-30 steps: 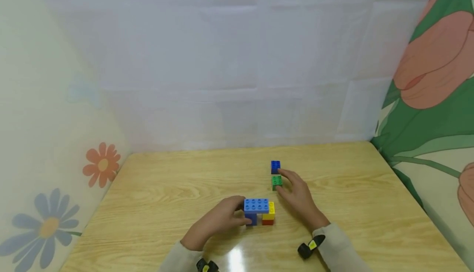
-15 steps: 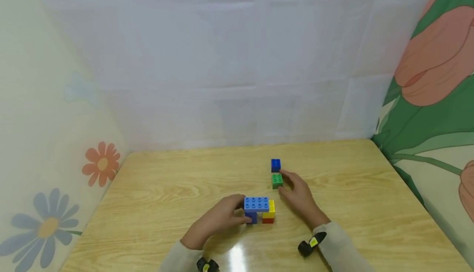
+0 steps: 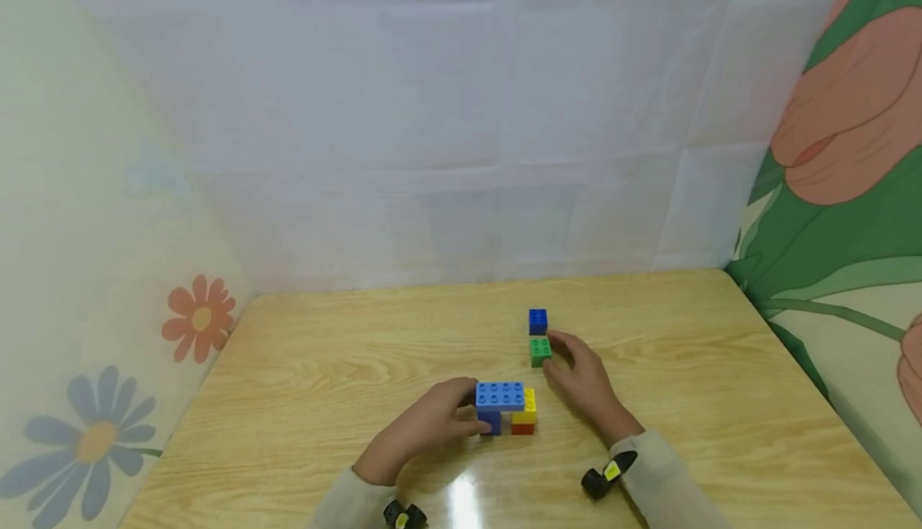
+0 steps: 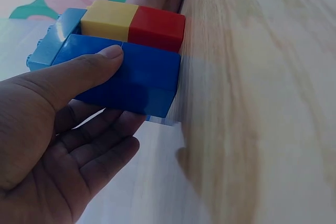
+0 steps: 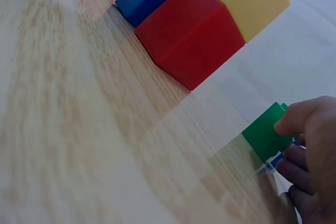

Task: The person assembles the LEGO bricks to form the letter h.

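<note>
A small bridge-like build of toy bricks stands on the table: a light blue brick (image 3: 500, 395) across the top, darker blue bricks (image 4: 142, 72) under its left end, and a yellow brick (image 4: 109, 19) over a red one (image 4: 157, 27) under its right. My left hand (image 3: 432, 421) grips the blue side, thumb on the near face and fingers behind. Farther back, a small green brick (image 3: 540, 351) sits between the thumb and index finger of my right hand (image 3: 582, 377), the thumb on its face in the right wrist view. Its other fingers are curled below.
A small dark blue brick (image 3: 538, 322) stands just behind the green one, near my right index fingertip. The wood-grain table (image 3: 346, 345) ends at a white sheet (image 3: 446, 217) at the back. Flower-patterned panels flank both sides.
My right index finger has drawn back from the blue brick to the green brick's far corner, and the thumb has slid slightly right. My left hand and the build have stayed put.
</note>
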A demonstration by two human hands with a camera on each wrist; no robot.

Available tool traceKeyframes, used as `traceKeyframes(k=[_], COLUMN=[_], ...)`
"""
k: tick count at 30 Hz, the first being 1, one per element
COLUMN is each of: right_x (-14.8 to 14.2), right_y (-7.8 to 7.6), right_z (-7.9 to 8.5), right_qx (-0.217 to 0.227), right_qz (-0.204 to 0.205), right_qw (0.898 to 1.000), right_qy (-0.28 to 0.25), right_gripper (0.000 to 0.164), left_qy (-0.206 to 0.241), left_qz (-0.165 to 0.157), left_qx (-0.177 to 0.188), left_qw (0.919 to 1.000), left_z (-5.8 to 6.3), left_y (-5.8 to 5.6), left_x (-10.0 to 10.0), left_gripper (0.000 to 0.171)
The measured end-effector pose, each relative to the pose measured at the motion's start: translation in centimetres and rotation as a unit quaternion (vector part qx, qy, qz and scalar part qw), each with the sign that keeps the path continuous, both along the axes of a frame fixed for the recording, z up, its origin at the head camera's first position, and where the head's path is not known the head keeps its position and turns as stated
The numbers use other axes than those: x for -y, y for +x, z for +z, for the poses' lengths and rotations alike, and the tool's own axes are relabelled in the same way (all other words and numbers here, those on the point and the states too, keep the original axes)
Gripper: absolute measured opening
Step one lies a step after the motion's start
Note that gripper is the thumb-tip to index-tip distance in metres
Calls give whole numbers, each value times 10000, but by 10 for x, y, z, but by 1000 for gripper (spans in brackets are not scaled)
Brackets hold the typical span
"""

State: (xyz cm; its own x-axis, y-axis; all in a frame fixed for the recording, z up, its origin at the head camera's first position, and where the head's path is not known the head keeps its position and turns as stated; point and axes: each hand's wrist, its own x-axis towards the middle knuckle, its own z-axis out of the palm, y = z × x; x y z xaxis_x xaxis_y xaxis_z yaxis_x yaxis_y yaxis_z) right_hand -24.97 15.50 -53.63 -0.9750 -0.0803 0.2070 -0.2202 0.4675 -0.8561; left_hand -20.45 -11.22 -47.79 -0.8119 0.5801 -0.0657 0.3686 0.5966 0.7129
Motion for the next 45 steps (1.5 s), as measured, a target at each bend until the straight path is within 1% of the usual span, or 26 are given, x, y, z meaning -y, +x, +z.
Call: traceKeyframes(k=[3, 7, 17, 19, 23, 32, 37, 40, 45], right_x=[-1, -1, 0, 0, 0, -1, -1, -1, -1], right_y=[0, 0, 1, 1, 1, 1, 1, 2, 4], right_z=[-1, -1, 2, 2, 2, 0, 0, 3, 8], right_qx=[-20, -123, -91, -106, -118, -198, -287, -284, -107], right_qz=[-8, 2, -17, -7, 15, 31, 39, 77, 75], right_qw=[10000, 9999, 9999, 9999, 9999, 9998, 9994, 9989, 9967], right_qy=[67, 118, 55, 56, 44, -5, -163, -367, -801], right_gripper=[44, 42, 42, 42, 43, 41, 41, 43, 45], left_qy=[-8, 4, -14, -38, -85, -153, -91, -53, -35], left_qz=[4, -37, 29, 31, 80, 275, 347, 330, 317], left_qx=[-5, -46, 3, -42, -102, -206, -130, -144, -223], left_qw=[10000, 10000, 10000, 10000, 9999, 9993, 9993, 9993, 9992], left_z=[0, 1, 0, 0, -1, -7, -6, -7, -9], left_y=[1, 1, 1, 1, 0, -3, -3, -3, -3], left_x=[0, -1, -1, -1, -2, -3, -3, -3, -3], left_gripper=[36, 33, 31, 31, 32, 36, 37, 36, 34])
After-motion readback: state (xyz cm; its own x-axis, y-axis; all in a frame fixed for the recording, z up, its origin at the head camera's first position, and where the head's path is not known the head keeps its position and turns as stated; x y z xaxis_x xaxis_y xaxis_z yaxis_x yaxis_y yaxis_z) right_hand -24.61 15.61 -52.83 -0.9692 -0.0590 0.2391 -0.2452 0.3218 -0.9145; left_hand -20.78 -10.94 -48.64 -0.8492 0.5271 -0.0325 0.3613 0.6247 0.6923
